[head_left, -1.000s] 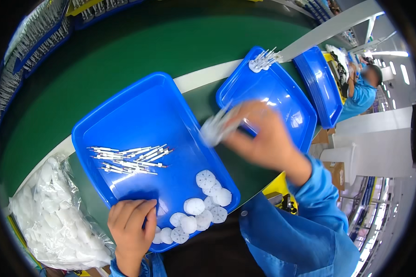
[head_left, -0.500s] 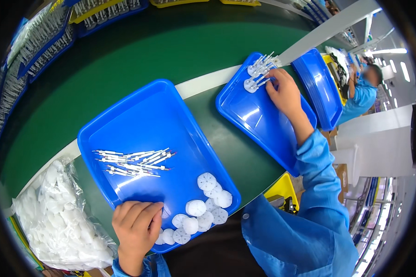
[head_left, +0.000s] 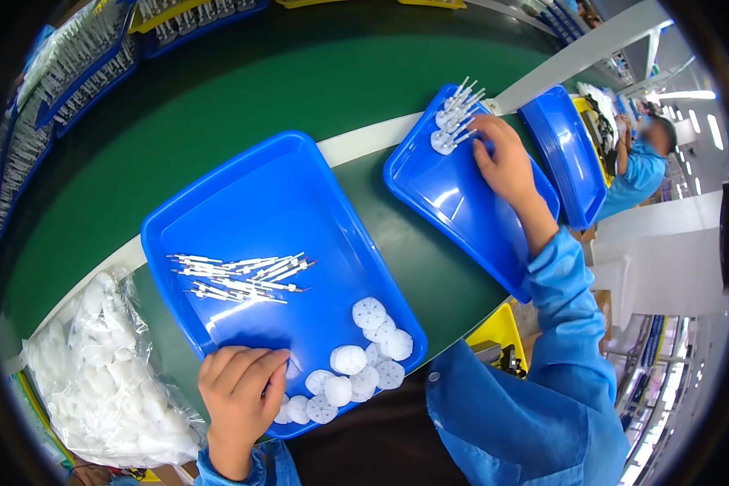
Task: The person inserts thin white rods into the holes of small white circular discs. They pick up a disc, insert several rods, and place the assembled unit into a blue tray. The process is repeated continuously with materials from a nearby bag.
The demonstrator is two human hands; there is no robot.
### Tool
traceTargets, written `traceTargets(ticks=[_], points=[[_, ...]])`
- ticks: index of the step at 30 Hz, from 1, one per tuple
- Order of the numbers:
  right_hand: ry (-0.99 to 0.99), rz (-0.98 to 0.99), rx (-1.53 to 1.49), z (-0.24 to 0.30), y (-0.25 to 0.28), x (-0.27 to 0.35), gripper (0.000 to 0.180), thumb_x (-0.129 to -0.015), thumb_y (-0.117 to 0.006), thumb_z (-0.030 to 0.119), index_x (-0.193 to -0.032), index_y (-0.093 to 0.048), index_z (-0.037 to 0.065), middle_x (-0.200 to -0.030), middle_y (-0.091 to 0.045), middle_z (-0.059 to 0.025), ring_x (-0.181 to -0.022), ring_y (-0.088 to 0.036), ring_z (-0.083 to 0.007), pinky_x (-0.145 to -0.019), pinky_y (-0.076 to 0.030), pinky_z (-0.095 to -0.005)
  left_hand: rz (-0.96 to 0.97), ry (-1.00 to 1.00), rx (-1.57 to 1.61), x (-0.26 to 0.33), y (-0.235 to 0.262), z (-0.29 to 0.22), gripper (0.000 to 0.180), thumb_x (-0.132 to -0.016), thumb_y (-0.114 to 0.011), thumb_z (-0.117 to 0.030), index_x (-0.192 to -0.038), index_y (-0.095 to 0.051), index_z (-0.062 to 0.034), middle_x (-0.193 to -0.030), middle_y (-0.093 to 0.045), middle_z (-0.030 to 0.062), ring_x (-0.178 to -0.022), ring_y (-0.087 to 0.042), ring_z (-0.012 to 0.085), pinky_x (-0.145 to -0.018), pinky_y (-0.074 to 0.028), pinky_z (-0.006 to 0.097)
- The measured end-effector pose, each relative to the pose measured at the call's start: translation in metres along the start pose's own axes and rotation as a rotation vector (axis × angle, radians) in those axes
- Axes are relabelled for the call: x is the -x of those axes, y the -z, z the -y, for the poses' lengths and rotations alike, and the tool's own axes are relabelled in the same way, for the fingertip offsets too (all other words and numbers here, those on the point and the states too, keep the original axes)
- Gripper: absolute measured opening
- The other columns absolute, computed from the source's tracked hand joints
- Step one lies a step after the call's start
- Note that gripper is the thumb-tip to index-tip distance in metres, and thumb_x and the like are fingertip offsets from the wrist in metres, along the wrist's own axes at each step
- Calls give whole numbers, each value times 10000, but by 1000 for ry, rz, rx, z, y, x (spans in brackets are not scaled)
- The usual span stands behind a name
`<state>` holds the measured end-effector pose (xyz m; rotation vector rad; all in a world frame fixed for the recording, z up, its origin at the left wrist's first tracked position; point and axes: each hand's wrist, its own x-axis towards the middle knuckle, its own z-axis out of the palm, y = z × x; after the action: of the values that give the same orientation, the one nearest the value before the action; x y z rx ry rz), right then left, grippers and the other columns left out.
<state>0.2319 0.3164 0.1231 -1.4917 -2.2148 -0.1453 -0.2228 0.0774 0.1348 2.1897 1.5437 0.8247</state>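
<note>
My left hand [head_left: 241,397] rests at the near left edge of a large blue tray [head_left: 243,174]. Its fingers are curled and closed; a pale disc edge shows by the fingertips, but I cannot make out whether they hold it. White round discs [head_left: 348,360] lie in that tray's near right corner, and thin white rods [head_left: 239,275] lie in a loose pile at its middle. Over a smaller blue tray [head_left: 454,219] is my right hand [head_left: 506,158], thumb and fingers apart, beside several discs with upright white rods [head_left: 454,121] at its far end.
A clear plastic bag of white pieces [head_left: 109,381] sits at the left. Stacked blue trays [head_left: 571,154] stand at the right, near a grey metal bar [head_left: 583,53]. Filled racks [head_left: 81,73] line the far left. A co-worker [head_left: 644,162] in blue is at the far right.
My right hand has drawn slightly back from the upright rods, and its thumb and fingers have parted. The left hand stays about where it was. The whole view has shifted a little.
</note>
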Motion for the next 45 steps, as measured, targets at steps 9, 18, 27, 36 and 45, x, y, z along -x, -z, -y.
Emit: traceTargets(ticks=[9,18,27,36,45], points=[[115,135,-176,60,9,0,288,-919,-723,71,-1204,-759,64,-1050,-747,-139,-964,-728,-351,-879,-596,-426,-37,17,-36,-6,-5,3,197,-795,-823,-51,-984,-804,-105,-914,-744,33,-850,-687,260,-756,-505,398],[73,341,-115,130,34,56,488,-867,-805,181,-1315,-692,23,-1137,-673,-190,-968,-688,-390,-822,-572,-449,-125,31,-18,-18,-7,9,200,-791,-817,-12,-979,-813,-81,-896,-748,70,-829,-697,281,-740,-534,405],[285,76,-94,193,18,-4,321,-873,-812,199,-1165,-746,85,-998,-692,-113,-951,-719,-329,-799,-587,-422,-180,-3,4,-29,-7,25,164,-828,-825,-55,-987,-808,-91,-907,-766,56,-849,-698,267,-781,-520,400],[542,149,-105,284,-78,-49,143,-874,-784,140,-1004,-748,94,-973,-732,-91,-894,-720,-298,-743,-570,-421,280,-4,16,-12,20,-24,561,-740,-906,-375,-1211,-771,-104,-1195,-716,49,-957,-688,292,-818,-541,405],[286,282,-671,254,-50,-32,124,-838,-784,88,-948,-730,70,-945,-756,-81,-883,-737,-287,-813,-563,-439,4,117,256,-5,20,0,238,-828,-879,-123,-1031,-795,-33,-1054,-749,101,-917,-715,276,-817,-571,364]])
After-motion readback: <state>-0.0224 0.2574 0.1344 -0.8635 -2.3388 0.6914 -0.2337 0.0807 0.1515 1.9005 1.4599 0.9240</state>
